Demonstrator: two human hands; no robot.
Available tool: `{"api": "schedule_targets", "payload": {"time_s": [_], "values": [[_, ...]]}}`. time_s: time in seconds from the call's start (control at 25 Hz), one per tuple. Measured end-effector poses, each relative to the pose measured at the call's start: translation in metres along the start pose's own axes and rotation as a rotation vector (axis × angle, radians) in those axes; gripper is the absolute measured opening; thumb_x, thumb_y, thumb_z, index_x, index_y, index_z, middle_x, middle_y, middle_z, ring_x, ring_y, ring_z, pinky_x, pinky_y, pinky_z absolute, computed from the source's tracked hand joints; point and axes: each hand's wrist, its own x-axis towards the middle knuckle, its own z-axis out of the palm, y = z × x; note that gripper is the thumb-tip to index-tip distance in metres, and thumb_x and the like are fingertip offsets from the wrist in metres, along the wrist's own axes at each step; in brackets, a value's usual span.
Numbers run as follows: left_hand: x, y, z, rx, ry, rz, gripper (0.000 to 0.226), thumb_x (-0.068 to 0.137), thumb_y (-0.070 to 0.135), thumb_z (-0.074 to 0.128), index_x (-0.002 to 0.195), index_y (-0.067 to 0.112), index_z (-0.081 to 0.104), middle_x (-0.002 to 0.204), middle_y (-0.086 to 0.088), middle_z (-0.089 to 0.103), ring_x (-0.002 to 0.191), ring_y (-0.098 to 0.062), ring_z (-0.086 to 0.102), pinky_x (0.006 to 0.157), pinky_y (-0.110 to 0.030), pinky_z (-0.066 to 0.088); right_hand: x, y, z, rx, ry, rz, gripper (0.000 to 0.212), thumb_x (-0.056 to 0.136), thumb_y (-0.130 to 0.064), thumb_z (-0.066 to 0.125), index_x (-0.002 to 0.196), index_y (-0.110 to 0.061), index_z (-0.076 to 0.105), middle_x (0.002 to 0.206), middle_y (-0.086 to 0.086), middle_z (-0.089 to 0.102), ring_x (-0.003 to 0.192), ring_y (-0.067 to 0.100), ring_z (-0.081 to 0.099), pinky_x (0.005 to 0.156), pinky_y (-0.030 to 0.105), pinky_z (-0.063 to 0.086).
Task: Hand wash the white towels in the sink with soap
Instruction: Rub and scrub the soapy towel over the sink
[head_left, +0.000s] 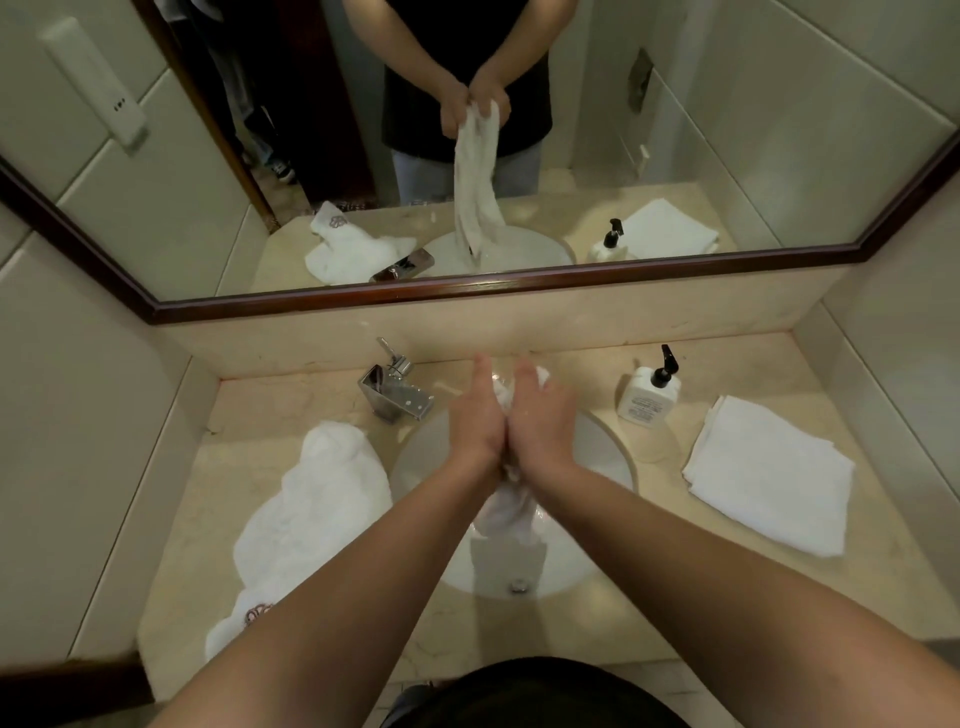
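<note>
My left hand (475, 423) and right hand (543, 426) are pressed together at frame centre, both clenched around one wet towel (506, 512). Its upper end bunches between my fingers; the rest hangs down into the sink (608, 452) below. Both forearms extend from the lower frame edge.

The surface is a beige stone counter (649, 597) against tiled walls, with a wood-framed mirror (156, 208) across the upper frame.

Count: three white towels. One is held, one crumpled towel (311, 514) lies at left, one folded towel (769, 473) lies at right. One tap (397, 392), upper left of the sink. One soap bottle (649, 392), upper right.
</note>
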Motion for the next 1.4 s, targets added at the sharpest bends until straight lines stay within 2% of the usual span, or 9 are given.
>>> {"api": "schedule_targets", "payload": {"time_s": [0.2,0.28,0.4,0.6,0.76,0.92,1.04,1.24,1.4], "values": [[0.006,0.018,0.002,-0.123,0.066,-0.003,0.068,0.098,0.061,0.043,0.044,0.020,0.046,0.049,0.005,0.053,0.054,-0.017,0.049,0.069,-0.034,0.043,-0.014,0.002,0.001,-0.057,-0.086,-0.088,0.047,0.101,-0.034,0.049,0.058,-0.016,0.057,0.055,-0.004,0.059,0.052,0.009,0.056,0.049,0.021,0.041],[0.007,0.010,0.002,-0.170,0.048,-0.045,0.061,0.097,0.062,0.045,0.057,0.017,0.055,0.060,0.000,0.063,0.064,-0.019,0.059,0.071,-0.033,0.049,-0.015,0.003,-0.004,-0.068,-0.143,-0.104,0.048,0.100,-0.034,0.050,0.057,-0.015,0.056,0.054,-0.003,0.058,0.049,0.009,0.054,0.050,0.026,0.042],[-0.001,-0.005,0.013,-0.119,-0.059,-0.015,0.072,0.075,0.080,0.049,0.079,0.011,0.067,0.087,-0.011,0.073,0.087,-0.023,0.069,0.091,-0.044,0.054,0.022,-0.018,-0.007,0.000,0.036,-0.018,0.047,0.101,-0.037,0.049,0.060,-0.015,0.053,0.061,0.001,0.059,0.057,0.013,0.056,0.062,0.034,0.047],[0.017,0.010,0.003,-0.192,0.059,-0.060,0.061,0.095,0.066,0.044,0.077,0.011,0.063,0.076,-0.008,0.068,0.080,-0.025,0.066,0.085,-0.041,0.054,-0.010,0.001,-0.002,-0.065,-0.176,-0.117,0.044,0.100,-0.037,0.050,0.067,-0.012,0.064,0.063,0.001,0.066,0.058,0.010,0.063,0.053,0.025,0.046],[0.002,0.009,0.014,-0.001,-0.062,-0.037,0.072,0.087,0.074,0.042,0.086,0.009,0.072,0.091,-0.010,0.075,0.096,-0.027,0.070,0.096,-0.047,0.053,0.028,-0.017,-0.004,0.001,0.038,0.002,0.044,0.100,-0.035,0.051,0.061,-0.015,0.055,0.063,0.003,0.061,0.066,0.022,0.061,0.064,0.033,0.045],[0.007,0.021,0.011,-0.052,0.037,0.021,0.064,0.100,0.059,0.039,0.066,0.012,0.066,0.064,0.002,0.071,0.075,-0.018,0.069,0.079,-0.035,0.054,0.000,0.005,-0.002,-0.067,-0.152,-0.098,0.043,0.100,-0.038,0.049,0.064,-0.019,0.062,0.065,-0.001,0.067,0.063,0.012,0.066,0.057,0.030,0.052],[0.003,0.002,0.019,0.064,-0.015,0.109,0.062,0.102,0.057,0.037,0.059,0.016,0.055,0.054,0.011,0.064,0.062,-0.005,0.065,0.073,-0.031,0.049,0.030,-0.004,-0.008,-0.057,-0.023,-0.023,0.045,0.099,-0.038,0.049,0.059,-0.017,0.056,0.061,0.000,0.061,0.061,0.017,0.059,0.064,0.038,0.049],[0.012,0.009,0.017,-0.063,0.064,0.017,0.067,0.100,0.061,0.040,0.052,0.016,0.055,0.058,-0.003,0.063,0.063,-0.020,0.062,0.071,-0.035,0.052,-0.001,0.009,-0.009,-0.045,-0.146,-0.072,0.047,0.101,-0.037,0.048,0.061,-0.016,0.060,0.059,-0.004,0.063,0.057,0.009,0.062,0.055,0.028,0.048],[0.004,0.001,0.030,0.114,-0.130,0.092,0.070,0.097,0.067,0.036,0.054,0.016,0.058,0.064,-0.003,0.065,0.068,-0.017,0.063,0.072,-0.033,0.049,0.036,-0.015,-0.021,0.026,0.058,0.045,0.047,0.102,-0.038,0.044,0.061,-0.017,0.053,0.064,0.001,0.059,0.065,0.020,0.057,0.064,0.032,0.043]]}}
